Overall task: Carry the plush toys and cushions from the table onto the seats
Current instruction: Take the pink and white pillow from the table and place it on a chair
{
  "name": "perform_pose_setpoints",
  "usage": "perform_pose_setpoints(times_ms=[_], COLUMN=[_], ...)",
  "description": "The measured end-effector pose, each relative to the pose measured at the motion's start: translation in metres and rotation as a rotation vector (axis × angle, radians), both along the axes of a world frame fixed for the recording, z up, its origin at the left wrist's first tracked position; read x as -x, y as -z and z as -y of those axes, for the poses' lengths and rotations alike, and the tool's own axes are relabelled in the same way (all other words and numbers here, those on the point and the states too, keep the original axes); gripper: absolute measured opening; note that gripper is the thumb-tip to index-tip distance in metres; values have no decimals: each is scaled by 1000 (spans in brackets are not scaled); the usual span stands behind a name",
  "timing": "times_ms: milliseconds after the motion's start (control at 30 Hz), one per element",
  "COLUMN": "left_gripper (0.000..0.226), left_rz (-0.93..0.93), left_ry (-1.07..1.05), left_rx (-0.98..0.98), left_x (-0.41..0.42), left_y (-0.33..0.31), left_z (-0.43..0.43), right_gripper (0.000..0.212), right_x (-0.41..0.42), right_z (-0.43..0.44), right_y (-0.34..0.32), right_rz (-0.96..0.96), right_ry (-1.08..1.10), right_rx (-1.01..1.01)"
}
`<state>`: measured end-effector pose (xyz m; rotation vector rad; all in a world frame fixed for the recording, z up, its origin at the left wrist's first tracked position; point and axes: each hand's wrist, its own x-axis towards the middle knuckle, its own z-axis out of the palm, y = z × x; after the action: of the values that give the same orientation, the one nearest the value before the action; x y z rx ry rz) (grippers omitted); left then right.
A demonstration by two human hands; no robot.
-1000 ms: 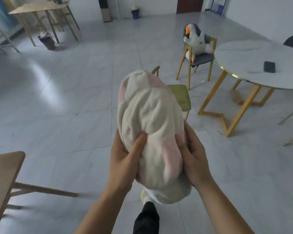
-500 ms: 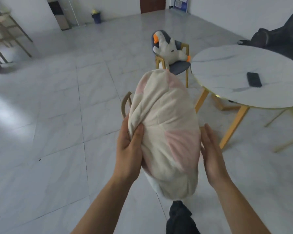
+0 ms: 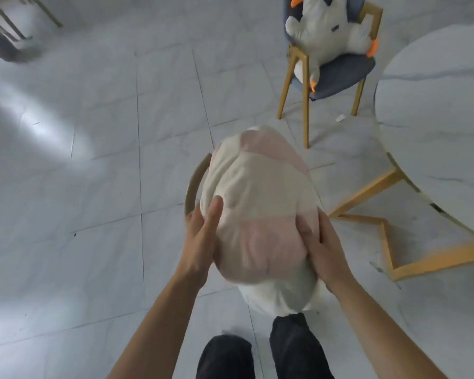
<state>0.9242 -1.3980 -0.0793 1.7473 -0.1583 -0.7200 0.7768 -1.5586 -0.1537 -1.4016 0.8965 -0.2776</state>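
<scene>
Both hands (left point(image 3: 203, 242), right point(image 3: 326, 253)) grip plush toy point(image 3: 260, 214)

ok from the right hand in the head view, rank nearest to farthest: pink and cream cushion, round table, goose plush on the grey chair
1. Pink and cream cushion: gripped by the right hand, on its left.
2. Round table: to the right and ahead.
3. Goose plush: farthest, seated on the grey chair beyond.

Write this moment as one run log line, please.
left hand: grips cream-pink plush | right hand: grips plush | below: curved chair back | goose plush: on grey chair
</scene>
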Motion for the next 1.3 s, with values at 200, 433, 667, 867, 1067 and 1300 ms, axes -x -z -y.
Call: perform_pose_setpoints(times_ms=[200,433,667,867,1067,1300], left_gripper=[67,88,89,106,75,52], left_rz=[-15,-138,-147,-264,-327,155], left_ry=[-110,-76,-114,-406,-339,-265], left_rx=[-235,-471,-727,-770,-545,-598], left_x=[-80,-119,-141,-168,-161,-146], left_y=[121,283,335,345,307,256], left_z=[31,20,15,41,57,56], right_gripper=[57,90,80,63,46,45], right_x=[-106,-142,-133,-146,-156,-161], right_z=[28,16,18,26,14,1], right_y=[87,279,329,341,333,326], right_rz=[-51,-391,-636,-630,-394,-408], right_ry=[-87,-428,-425,-306,-145,-74], right_rx=[107,-15,-154,-104,-88,-204])
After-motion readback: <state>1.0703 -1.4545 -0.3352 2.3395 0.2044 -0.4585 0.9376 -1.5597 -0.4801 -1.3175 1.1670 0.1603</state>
